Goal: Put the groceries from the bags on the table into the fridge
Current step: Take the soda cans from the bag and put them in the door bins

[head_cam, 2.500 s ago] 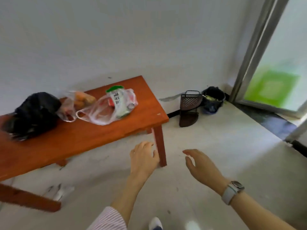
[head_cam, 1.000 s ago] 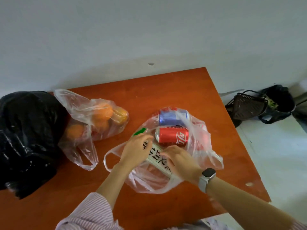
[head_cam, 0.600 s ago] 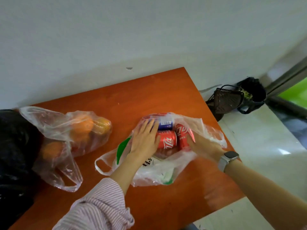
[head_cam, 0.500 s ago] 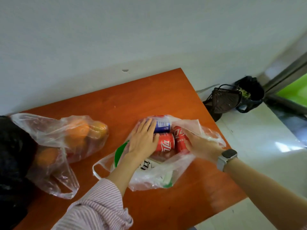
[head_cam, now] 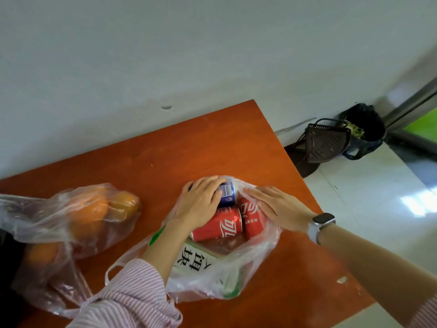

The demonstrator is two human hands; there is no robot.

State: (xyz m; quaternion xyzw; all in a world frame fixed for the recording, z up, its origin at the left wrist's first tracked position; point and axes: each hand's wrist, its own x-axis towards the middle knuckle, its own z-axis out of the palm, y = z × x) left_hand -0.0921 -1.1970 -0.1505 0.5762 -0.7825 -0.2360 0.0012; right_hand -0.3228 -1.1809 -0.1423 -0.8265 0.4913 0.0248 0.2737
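Observation:
An open clear plastic bag (head_cam: 212,280) lies on the orange-brown table (head_cam: 212,143). Inside are a blue can (head_cam: 227,194), a red cola can (head_cam: 217,226) lying on its side, a second red can (head_cam: 251,218) beside it, and a white carton with black print (head_cam: 196,259). My left hand (head_cam: 201,204) reaches into the bag, its fingers curled over the blue can. My right hand (head_cam: 276,207), a watch on its wrist, lies with straight fingers along the bag's right rim and against the second red can; its thumb is hidden.
A clear bag of oranges (head_cam: 82,214) lies to the left, with a black bag (head_cam: 7,256) at the left edge. The table's right edge is close to my right arm. On the floor by the wall are a dark dustpan (head_cam: 324,143) and a black bin bag (head_cam: 364,124).
I have come up to the table and put both hands into the can bag. My left hand has moved from the lying red can up onto the blue can; my right fingers have stretched out.

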